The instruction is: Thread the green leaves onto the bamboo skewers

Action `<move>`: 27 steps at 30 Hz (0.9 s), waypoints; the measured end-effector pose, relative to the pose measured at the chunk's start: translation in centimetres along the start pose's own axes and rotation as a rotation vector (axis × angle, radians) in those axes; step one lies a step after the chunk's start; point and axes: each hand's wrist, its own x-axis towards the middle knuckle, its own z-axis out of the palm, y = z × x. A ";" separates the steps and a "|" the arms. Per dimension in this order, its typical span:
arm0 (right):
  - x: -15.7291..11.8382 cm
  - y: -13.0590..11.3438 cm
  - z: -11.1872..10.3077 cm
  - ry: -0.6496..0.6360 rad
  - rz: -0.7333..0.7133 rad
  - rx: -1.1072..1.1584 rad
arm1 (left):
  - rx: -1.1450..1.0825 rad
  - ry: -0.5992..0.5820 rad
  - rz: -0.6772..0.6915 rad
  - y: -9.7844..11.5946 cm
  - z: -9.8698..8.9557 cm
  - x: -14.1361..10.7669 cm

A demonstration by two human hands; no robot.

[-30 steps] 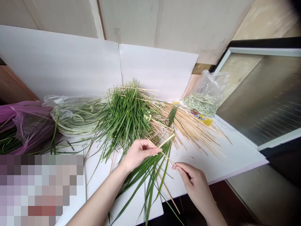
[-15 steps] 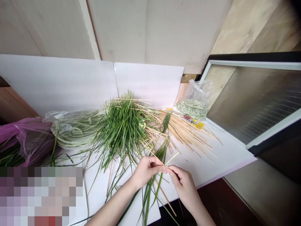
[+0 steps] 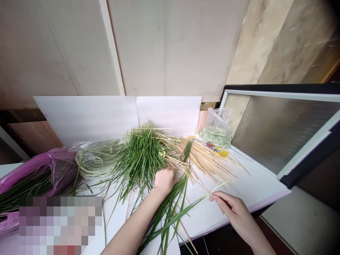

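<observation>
The right hand (image 3: 235,216) has moved away from the left hand (image 3: 165,180), pinching grass (image 3: 191,204).

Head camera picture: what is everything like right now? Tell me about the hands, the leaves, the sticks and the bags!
Left hand: curled, on the leaves.
Right hand: fingers pinching a long leaf.
Leaf pile: loose and heaped.
Wooden sticks: fanned out flat.
Clear bag: standing, holding pale green bits.
Big clear bag: lying down, full of pale stems.
Purple bag: lying down, long leaves inside.
</observation>
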 end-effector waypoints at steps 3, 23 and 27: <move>0.1 0.1 0.1 -0.020 -0.024 -0.022 | -0.029 0.039 0.020 -0.4 -0.1 -0.1; 0.6 1.3 3.7 -0.265 -0.106 -0.179 | -1.396 0.101 -0.177 -5.4 -1.2 -6.6; 0.5 1.0 4.0 -0.285 -0.091 -0.175 | -1.442 0.090 -0.202 -5.1 -1.2 -6.9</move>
